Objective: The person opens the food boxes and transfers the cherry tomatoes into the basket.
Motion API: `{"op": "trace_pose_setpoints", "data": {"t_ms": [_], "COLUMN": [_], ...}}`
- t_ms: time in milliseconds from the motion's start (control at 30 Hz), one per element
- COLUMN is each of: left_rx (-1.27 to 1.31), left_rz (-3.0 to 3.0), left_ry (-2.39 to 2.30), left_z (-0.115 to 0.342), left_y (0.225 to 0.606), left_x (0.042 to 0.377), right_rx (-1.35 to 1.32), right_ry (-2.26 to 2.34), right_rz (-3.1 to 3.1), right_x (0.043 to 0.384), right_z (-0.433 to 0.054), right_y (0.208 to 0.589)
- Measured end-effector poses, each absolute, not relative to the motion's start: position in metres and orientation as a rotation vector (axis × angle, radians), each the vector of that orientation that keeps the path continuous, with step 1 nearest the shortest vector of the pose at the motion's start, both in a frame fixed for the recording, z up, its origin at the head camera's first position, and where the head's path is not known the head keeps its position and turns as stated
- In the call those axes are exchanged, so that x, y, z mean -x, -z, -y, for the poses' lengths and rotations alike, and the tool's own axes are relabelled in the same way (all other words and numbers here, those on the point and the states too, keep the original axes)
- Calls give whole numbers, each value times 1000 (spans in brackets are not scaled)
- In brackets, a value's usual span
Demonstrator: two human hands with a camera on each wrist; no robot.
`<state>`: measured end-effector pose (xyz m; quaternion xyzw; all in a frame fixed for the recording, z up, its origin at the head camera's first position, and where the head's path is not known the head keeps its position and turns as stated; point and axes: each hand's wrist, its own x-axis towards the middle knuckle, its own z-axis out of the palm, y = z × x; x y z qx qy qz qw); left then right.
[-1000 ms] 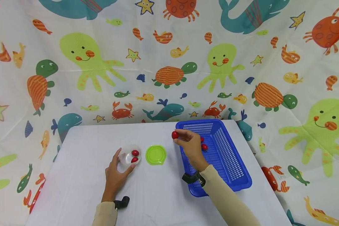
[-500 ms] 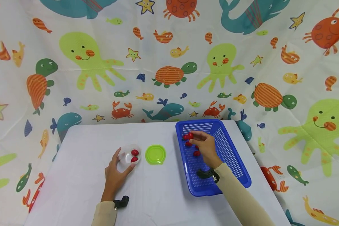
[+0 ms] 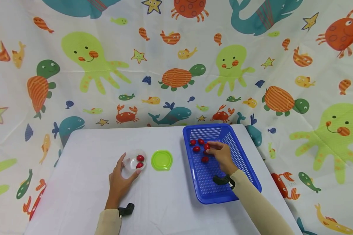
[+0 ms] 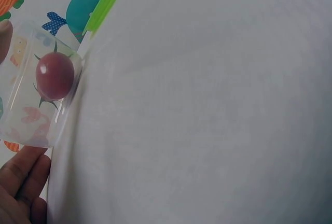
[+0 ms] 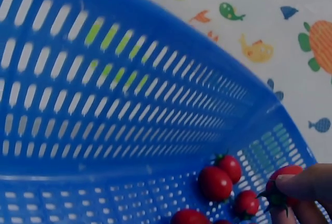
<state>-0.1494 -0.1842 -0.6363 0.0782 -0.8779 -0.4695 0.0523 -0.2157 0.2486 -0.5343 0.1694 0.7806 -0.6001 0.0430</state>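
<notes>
My left hand (image 3: 120, 182) holds a small clear plastic cup (image 3: 130, 164) on the table, thumb on one side and fingers on the other. Two red cherry tomatoes (image 3: 140, 158) lie in it; the left wrist view shows one tomato (image 4: 55, 76) with green sepals through the wall. My right hand (image 3: 221, 156) is over the blue basket (image 3: 197, 189). Between its thumb and fingers it pinches a cherry tomato (image 5: 282, 185), stem side facing down in the right wrist view. Several other cherry tomatoes (image 5: 215, 183) lie on the basket floor below and beside the fingertips.
A bright green lid (image 3: 162, 160) lies flat between the cup and the basket. The white-covered table (image 3: 161, 202) ends at the back against a sea-animal curtain (image 3: 164, 49). The basket has raised slotted walls and stands near the table's right edge.
My right hand has moved rightward from the basket's left rim to above its tomatoes, a tomato at its fingertips in each frame. The left hand and cup have stayed put.
</notes>
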Motion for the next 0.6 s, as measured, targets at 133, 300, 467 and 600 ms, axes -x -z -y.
{"op": "trace_pose_setpoints", "data": {"t_ms": [133,300,467,600], "left_rx": [-233,-237,-230,-235], "left_rz": [2664,2661,2661,2666], "left_ry": [1428,1428,1425,1419], "left_z": [185,186,185,185], "left_y": [636,636,635,635], "left_x": [149,150,150,150], "right_rx": [-551,-584,-604,-604], "right_ry": [1775,1741,1679,1642], "right_rz": [-2396,-2405,-2472,-2504], "right_x": [214,213,214,215], "right_z": [-256,-264,-271,-274], "right_y": [536,541,546,546]}}
